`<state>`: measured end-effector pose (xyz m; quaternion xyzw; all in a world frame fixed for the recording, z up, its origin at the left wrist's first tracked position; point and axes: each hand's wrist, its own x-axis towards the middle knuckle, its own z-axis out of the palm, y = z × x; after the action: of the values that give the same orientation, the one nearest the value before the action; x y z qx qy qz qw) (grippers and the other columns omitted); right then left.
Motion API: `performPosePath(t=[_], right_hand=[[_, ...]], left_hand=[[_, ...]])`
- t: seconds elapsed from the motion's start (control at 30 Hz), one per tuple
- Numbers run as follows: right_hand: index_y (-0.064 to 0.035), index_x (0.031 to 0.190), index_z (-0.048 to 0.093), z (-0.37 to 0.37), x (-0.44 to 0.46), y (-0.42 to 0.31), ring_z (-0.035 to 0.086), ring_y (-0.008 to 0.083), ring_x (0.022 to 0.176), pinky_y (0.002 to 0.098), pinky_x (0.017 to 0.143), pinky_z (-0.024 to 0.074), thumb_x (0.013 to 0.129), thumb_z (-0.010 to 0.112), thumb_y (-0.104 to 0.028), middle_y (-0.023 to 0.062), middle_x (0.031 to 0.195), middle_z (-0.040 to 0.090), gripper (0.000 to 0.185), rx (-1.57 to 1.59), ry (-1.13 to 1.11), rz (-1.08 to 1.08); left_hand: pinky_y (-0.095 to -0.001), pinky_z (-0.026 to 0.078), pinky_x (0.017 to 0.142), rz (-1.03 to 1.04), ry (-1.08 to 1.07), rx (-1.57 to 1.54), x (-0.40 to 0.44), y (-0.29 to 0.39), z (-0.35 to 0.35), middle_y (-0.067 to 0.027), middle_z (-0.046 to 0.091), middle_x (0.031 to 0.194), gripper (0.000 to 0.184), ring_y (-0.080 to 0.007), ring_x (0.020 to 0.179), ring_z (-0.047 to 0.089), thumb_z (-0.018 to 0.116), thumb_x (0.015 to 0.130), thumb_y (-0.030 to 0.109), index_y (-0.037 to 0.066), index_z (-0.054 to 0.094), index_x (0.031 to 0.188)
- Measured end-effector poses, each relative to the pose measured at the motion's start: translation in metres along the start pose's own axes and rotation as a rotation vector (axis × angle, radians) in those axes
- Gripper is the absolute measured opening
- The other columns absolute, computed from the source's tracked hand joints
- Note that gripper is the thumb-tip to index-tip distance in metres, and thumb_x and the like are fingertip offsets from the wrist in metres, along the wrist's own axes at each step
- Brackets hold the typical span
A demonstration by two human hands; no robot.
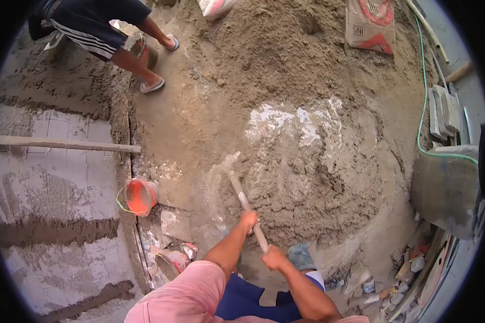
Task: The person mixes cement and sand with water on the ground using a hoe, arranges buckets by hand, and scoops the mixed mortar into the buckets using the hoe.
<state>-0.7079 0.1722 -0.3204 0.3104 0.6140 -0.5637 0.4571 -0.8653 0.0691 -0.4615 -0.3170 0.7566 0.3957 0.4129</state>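
Note:
A long wooden handle [243, 200] slants across the lower middle, its far end down at the edge of wet grey mortar [318, 188]. My left hand [248, 220] is closed round the handle's middle. Nearer my body, my right hand [275, 258] grips its near end. Whatever tool head the handle carries is not visible; it may be buried in the mortar. Whitish wet patches [307, 126] lie on the mix, beyond the handle's far end.
A person in dark shorts [91, 27] stands at the upper left by a bucket. An orange bucket [140, 197] sits left of me. A cement bag [370, 26], green hose [424, 97], grey drum [446, 185] and rubble [399, 285] line the right side. A plank [64, 144] crosses the block surface.

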Motion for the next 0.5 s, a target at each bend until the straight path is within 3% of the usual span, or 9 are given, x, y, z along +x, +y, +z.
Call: performPosePath(t=[0.03, 0.1, 0.2, 0.33, 0.47, 0.5], right_hand=[[0.008, 0.11, 0.061, 0.005, -0.04, 0.007, 0.072, 0.0393, 0.092, 0.0451, 0.079, 0.0553, 0.081, 0.063, -0.025, 0.0286, 0.093, 0.071, 0.044, 0.084, 0.018, 0.125], [0.0046, 0.104, 0.06, 0.028, -0.081, 0.062, 0.069, 0.0281, 0.062, 0.0424, 0.058, 0.0528, 0.081, 0.066, -0.022, 0.0184, 0.07, 0.066, 0.035, 0.215, 0.05, 0.122], [0.0077, 0.103, 0.057, 0.068, -0.139, 0.101, 0.068, 0.0481, 0.086, 0.0522, 0.076, 0.0536, 0.081, 0.062, -0.021, 0.0325, 0.086, 0.067, 0.037, 0.305, 0.131, 0.073], [0.0058, 0.11, 0.052, 0.068, -0.141, 0.081, 0.065, 0.0514, 0.086, 0.0573, 0.078, 0.0508, 0.08, 0.065, -0.023, 0.0339, 0.086, 0.066, 0.044, 0.213, 0.439, -0.058], [0.0036, 0.111, 0.049, -0.059, -0.076, -0.003, 0.061, 0.0545, 0.087, 0.0573, 0.078, 0.048, 0.08, 0.063, -0.021, 0.0338, 0.085, 0.063, 0.041, 0.304, 0.684, -0.157], [0.004, 0.107, 0.051, -0.093, -0.054, -0.014, 0.064, 0.0515, 0.081, 0.0556, 0.075, 0.0496, 0.081, 0.063, -0.02, 0.0309, 0.081, 0.064, 0.038, 0.289, 0.773, -0.21]], left_hand=[[-0.0371, 0.053, 0.051, -0.076, -0.107, 0.08, -0.02, -0.032, 0.019, -0.012, 0.06, 0.073, 0.037, -0.0217, 0.056, 0.059, 0.06, 0.09, 0.012, -0.014, 0.053, 0.115], [-0.0357, 0.051, 0.051, -0.107, -0.202, 0.086, -0.067, -0.068, 0.039, -0.0103, 0.057, 0.074, 0.032, -0.0202, 0.059, 0.058, 0.061, 0.091, 0.01, -0.009, 0.049, 0.113], [-0.0337, 0.049, 0.05, -0.062, -0.219, 0.099, -0.166, -0.068, 0.04, -0.0084, 0.054, 0.076, 0.028, -0.0178, 0.056, 0.057, 0.061, 0.091, 0.009, -0.002, 0.044, 0.111], [-0.032, 0.047, 0.047, 0.262, -0.328, 0.006, -0.213, 0.012, 0.048, -0.0067, 0.053, 0.075, 0.033, -0.0151, 0.053, 0.055, 0.061, 0.091, 0.008, 0.003, 0.039, 0.116], [-0.0345, 0.048, 0.047, 0.671, -0.429, 0.051, -0.173, 0.177, 0.128, -0.0091, 0.059, 0.072, 0.029, -0.0171, 0.054, 0.06, 0.062, 0.09, 0.013, -0.001, 0.043, 0.108], [-0.0365, 0.05, 0.048, 0.741, -0.428, 0.143, -0.154, 0.209, 0.155, -0.0106, 0.06, 0.072, 0.03, -0.0186, 0.056, 0.061, 0.061, 0.089, 0.014, -0.003, 0.045, 0.107]])
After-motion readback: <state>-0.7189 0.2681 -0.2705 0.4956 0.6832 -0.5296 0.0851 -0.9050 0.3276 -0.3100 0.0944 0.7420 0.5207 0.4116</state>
